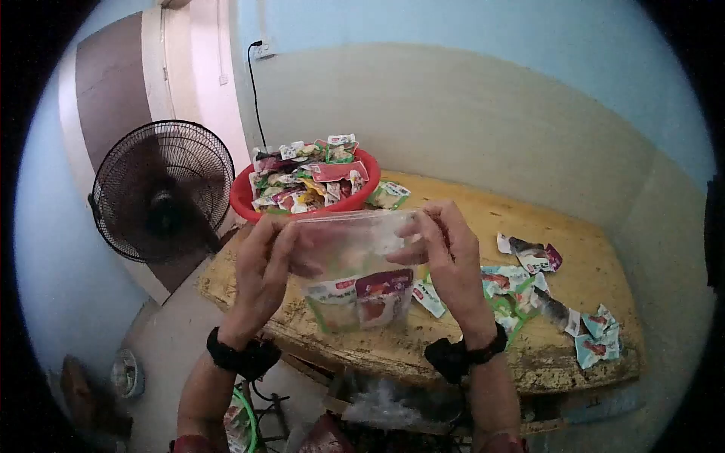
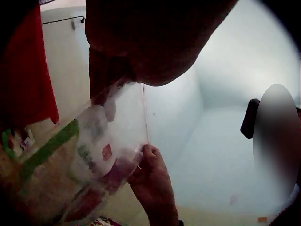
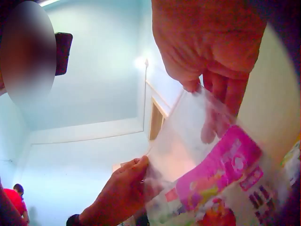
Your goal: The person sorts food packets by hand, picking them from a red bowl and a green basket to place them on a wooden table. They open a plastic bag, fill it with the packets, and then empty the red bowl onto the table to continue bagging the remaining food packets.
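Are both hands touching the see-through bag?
Touching. The head view shows the left hand and right hand pinching the top corners of the bag.

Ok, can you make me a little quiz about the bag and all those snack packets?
1. True or false: the left hand and the right hand both pinch the top edge of the clear bag.
2. The basin heaped with packets is: A blue, B red, C yellow.
3. Fill in: the loose packets lie on the wooden ____.
Key: 1 true; 2 B; 3 table.
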A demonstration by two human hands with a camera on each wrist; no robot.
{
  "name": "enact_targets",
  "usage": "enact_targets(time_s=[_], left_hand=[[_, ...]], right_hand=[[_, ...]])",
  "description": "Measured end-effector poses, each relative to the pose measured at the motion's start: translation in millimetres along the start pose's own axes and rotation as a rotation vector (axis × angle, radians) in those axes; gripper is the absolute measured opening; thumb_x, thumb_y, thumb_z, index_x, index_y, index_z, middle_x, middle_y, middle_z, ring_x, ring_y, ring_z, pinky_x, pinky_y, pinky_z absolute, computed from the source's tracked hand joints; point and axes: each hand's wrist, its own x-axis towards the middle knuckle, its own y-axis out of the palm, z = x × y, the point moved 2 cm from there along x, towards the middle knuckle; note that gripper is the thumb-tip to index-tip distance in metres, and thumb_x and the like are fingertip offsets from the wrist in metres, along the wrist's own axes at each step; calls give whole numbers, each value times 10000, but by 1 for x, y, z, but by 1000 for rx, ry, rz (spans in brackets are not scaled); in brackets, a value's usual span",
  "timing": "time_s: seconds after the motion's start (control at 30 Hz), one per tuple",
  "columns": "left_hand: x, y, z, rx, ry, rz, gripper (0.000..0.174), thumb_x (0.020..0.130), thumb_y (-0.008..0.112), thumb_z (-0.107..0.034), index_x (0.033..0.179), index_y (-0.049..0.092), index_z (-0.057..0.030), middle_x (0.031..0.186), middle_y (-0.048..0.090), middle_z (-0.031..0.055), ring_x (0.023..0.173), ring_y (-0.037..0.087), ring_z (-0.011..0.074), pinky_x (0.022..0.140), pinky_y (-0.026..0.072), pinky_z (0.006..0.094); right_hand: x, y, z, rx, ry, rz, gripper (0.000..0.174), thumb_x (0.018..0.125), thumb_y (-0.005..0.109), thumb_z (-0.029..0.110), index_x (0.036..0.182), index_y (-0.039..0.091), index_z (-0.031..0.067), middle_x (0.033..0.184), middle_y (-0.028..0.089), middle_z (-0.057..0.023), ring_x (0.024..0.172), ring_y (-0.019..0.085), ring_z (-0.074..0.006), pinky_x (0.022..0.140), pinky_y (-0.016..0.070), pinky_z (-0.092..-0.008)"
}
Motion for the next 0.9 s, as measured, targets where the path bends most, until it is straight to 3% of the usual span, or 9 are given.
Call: enact_targets(time_s=[0.03, 0.2, 0.3, 0.4, 0.53, 0.63, 0.73, 0.83, 0.9], left_hand=[[0, 0, 1, 16, -1, 6, 198, 1082, 491, -183, 1048, 569, -3, 852, 633, 26, 698, 666, 118, 630, 565, 260], [5, 0, 17, -39, -146, 52, 211, 1066, 536, -228, 974, 602, -51, 810, 615, -31, 689, 585, 49, 594, 457, 208], [6, -3, 24, -99, -269, 107, 200, 1050, 569, -244, 974, 621, -66, 812, 617, -44, 696, 577, 38, 581, 449, 208], [8, -2, 41, -195, -390, 182, 189, 1030, 601, -254, 1025, 643, -70, 826, 627, -41, 712, 588, 37, 570, 468, 214], [5, -2, 57, -200, -471, 328, 241, 1003, 635, -245, 1138, 663, -49, 848, 635, -33, 730, 606, 46, 563, 496, 220], [1, -5, 57, -115, -451, 492, 306, 982, 655, -229, 1225, 655, -42, 874, 647, -24, 735, 615, 64, 578, 509, 224], [0, -2, 48, 34, -405, 617, 318, 1000, 633, -225, 1256, 646, -35, 947, 674, 5, 805, 632, 105, 673, 534, 258], [5, -2, 53, 279, -30, 554, 310, 1027, 601, -226, 1265, 643, -32, 1035, 698, 28, 934, 643, 132, 823, 533, 289], [11, -2, 36, 297, -65, 497, 302, 1031, 598, -205, 1260, 645, -14, 1089, 697, 45, 1011, 637, 135, 895, 514, 295]], right_hand=[[1, -1, -5, -50, 0, 6, 145, 1074, 469, 137, 1093, 531, 7, 949, 657, -101, 770, 707, -177, 675, 615, -296], [9, -17, -32, -269, 25, 12, 133, 1052, 518, 129, 1032, 576, 11, 816, 647, -53, 649, 612, -85, 519, 495, -258], [9, -22, -33, -270, 143, 16, 123, 988, 567, 117, 1053, 607, 21, 815, 637, -73, 747, 624, -171, 658, 505, -357], [7, -26, -42, -251, 168, 76, 164, 995, 577, 100, 1135, 630, 33, 773, 634, -17, 591, 546, -58, 490, 427, -240], [4, -29, -40, -255, 342, 275, 204, 965, 571, 58, 1133, 685, 48, 751, 613, 4, 576, 530, -53, 487, 417, -240], [3, -32, -52, -296, 350, 436, 205, 944, 561, 31, 1077, 717, 35, 742, 615, 15, 570, 528, -52, 488, 421, -243], [3, -34, -64, -270, 341, 627, 216, 916, 551, 17, 1042, 727, 6, 740, 641, 13, 586, 551, -52, 515, 446, -239], [2, -33, -64, -329, 355, 668, 237, 894, 539, 8, 1041, 725, -1, 735, 639, 11, 593, 558, -53, 527, 463, -238], [2, -34, -63, -340, 367, 692, 240, 878, 516, -8, 1015, 714, -6, 733, 637, 7, 598, 571, -63, 537, 477, -245]])
